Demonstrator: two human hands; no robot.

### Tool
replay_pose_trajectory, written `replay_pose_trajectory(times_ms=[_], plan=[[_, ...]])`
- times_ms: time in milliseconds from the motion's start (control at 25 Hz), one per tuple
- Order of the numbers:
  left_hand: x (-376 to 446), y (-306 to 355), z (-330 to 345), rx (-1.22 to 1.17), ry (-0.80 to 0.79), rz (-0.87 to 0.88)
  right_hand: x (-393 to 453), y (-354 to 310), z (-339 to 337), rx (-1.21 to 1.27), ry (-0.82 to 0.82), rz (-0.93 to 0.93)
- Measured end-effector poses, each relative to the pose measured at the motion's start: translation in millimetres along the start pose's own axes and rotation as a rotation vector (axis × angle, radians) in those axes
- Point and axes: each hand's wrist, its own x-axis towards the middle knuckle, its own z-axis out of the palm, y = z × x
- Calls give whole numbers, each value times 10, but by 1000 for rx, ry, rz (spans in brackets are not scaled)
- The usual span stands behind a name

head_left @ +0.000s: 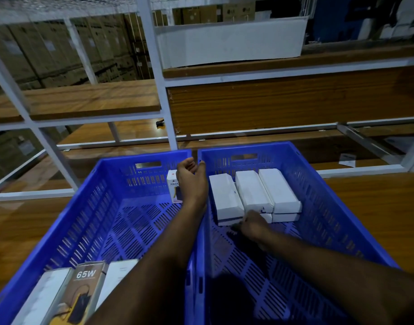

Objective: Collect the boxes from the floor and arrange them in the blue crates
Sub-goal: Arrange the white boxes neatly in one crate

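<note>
Blue crates: left crate (88,207) and right crate (330,207) sit side by side on my bench (377,207).
Done: white boxes (252,195) stacked in right crate; few in left.
Left hand (192,181): fingers curled by small box (173,186); hold unclear.
Right hand (252,225): fingers touch the stack; grip unclear.
Left to do: much room; floor hidden.

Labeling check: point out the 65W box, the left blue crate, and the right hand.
65W box (84,285): head view, on its dark printed front face.
left blue crate (88,207): head view, on its slotted left wall.
right hand (252,225): head view, on the back of the hand.
</note>
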Motion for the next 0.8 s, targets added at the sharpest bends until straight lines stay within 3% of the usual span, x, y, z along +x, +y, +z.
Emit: replay_pose_trajectory(times_ms=[80,160,280,320,480,800], plan=[[-14,1,-3,10,0,8,-63,-49,21,-431,153,-341],[-16,1,-6,17,7,20,-70,-123,59,-628,284,-664],[-19,6,-3,43,15,42,132,-217,111,-870,381,-943],[-13,3,-1,44,16,43,211,-223,143,-937,346,-962],[3,-38,-12,38,7,44,376,-190,244,-1320,128,-742],[6,-38,-7,70,2,46,346,-213,314,-1341,291,-698]])
